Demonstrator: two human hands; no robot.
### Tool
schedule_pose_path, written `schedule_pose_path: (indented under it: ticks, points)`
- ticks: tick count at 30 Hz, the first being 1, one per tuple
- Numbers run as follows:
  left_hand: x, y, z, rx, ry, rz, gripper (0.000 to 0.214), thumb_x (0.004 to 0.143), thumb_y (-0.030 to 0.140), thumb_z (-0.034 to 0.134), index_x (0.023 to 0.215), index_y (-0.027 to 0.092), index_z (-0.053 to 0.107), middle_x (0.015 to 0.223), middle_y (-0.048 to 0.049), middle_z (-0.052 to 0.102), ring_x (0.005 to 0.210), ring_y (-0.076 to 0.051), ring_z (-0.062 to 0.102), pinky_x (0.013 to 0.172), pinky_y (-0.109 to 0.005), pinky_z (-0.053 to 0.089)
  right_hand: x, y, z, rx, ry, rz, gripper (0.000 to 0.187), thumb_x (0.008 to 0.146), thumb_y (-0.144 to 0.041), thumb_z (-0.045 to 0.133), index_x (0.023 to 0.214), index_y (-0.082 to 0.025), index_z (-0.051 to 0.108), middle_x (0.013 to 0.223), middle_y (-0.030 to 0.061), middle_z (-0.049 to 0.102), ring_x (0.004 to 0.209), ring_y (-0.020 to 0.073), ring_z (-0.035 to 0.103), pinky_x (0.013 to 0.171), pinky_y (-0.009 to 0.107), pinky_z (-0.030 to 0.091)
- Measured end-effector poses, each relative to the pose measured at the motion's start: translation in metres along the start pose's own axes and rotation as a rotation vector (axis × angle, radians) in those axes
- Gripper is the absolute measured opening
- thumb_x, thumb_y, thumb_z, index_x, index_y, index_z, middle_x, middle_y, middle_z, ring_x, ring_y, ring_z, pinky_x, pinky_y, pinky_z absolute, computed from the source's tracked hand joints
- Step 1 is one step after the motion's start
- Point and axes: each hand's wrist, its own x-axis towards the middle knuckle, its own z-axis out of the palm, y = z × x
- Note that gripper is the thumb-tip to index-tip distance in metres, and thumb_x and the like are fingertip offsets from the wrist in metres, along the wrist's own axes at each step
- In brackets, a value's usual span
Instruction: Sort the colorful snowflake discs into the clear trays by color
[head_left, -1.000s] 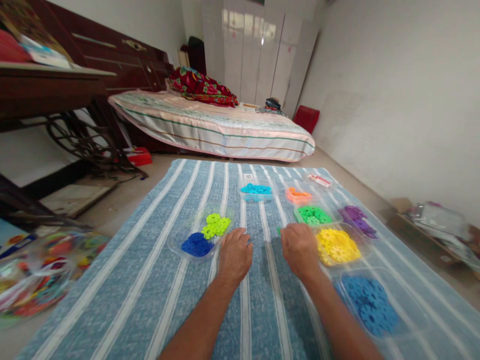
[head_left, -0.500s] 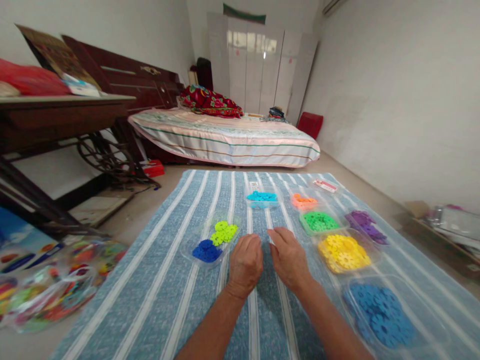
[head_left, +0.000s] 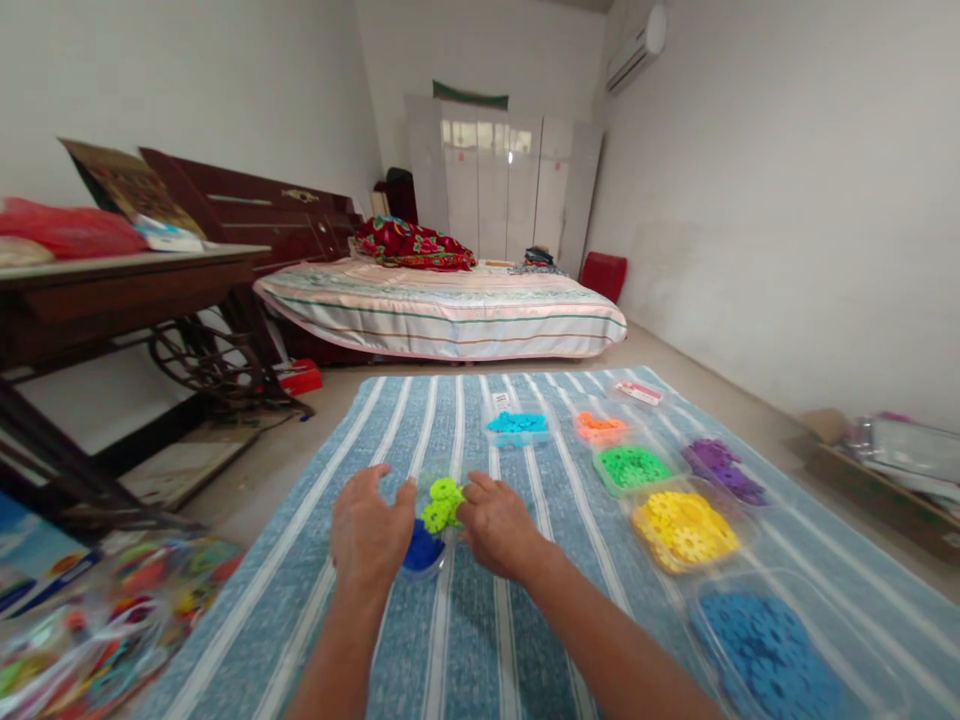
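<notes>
Nearest, at the lower right of the cloth-covered bench [head_left: 480, 660]: blue snowflake discs [head_left: 769, 640] in a clear tub, well apart from both hands. Next, with the left hand [head_left: 369, 530], spreads fingers and sets thumb wide, just beside the left side of a clear plastic tray [head_left: 429, 573]; shows nothing in its grasp. With the right hand [head_left: 499, 525], bends fingers close together, tips at the right edge of the lime-green flower discs [head_left: 444, 503]; cannot tell whether pinching 1 or only touching.

Between the 2 hands: the tray, dark-blue discs [head_left: 424, 550] at the near end, lime-green at the far end. Seems to run lengthwise away from the body with a slight lean to the right, though partly hidden. From the right fingertips, directly leftward to the lime-green; right hand the nearer of the 2.

Farther, on the right, in clear tubs: yellow flower discs [head_left: 686, 530], then purple discs [head_left: 724, 470] and green discs [head_left: 631, 468]. Beyond these: orange discs [head_left: 600, 427] and light-blue discs [head_left: 517, 425]. Past the bench: a bed [head_left: 450, 318] with a red floral quilt [head_left: 412, 245].
</notes>
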Motion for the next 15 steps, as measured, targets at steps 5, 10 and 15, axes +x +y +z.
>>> schedule_pose_path:
  ticks: [5,10,15]
  points:
    - [0.0,-0.014,0.015,0.013,-0.237,-0.123,0.042,0.077,0.037,0.05,0.108,0.012,0.059,0.113,-0.0138,0.064,0.106,-0.028,0.059,0.092,-0.04,0.046,-0.026,0.016,0.0,-0.144,0.114,0.175,0.013,0.083,-0.011,0.05,0.082,-0.016,0.062,0.085,0.0078,0.061,0.091,0.0205,0.051,0.076,0.033,0.039]
    - [0.001,-0.002,0.038,-0.093,-0.344,-0.101,0.041,0.076,0.037,0.052,0.109,0.013,0.058,0.114,-0.0131,0.064,0.107,-0.025,0.059,0.093,-0.034,0.044,-0.073,0.044,-0.01,-0.307,0.259,0.442,0.017,0.081,-0.007,0.049,0.075,-0.018,0.061,0.075,0.0061,0.061,0.076,0.0211,0.051,0.073,0.035,0.035]
    - [0.031,0.03,0.082,-0.213,-0.416,-0.119,0.042,0.073,0.037,0.055,0.107,0.013,0.057,0.115,-0.0155,0.062,0.104,-0.024,0.061,0.088,-0.03,0.045,-0.099,0.053,-0.007,-0.364,0.315,0.499,0.025,0.078,-0.001,0.045,0.071,-0.021,0.059,0.069,0.0042,0.06,0.071,0.0209,0.051,0.07,0.034,0.034]
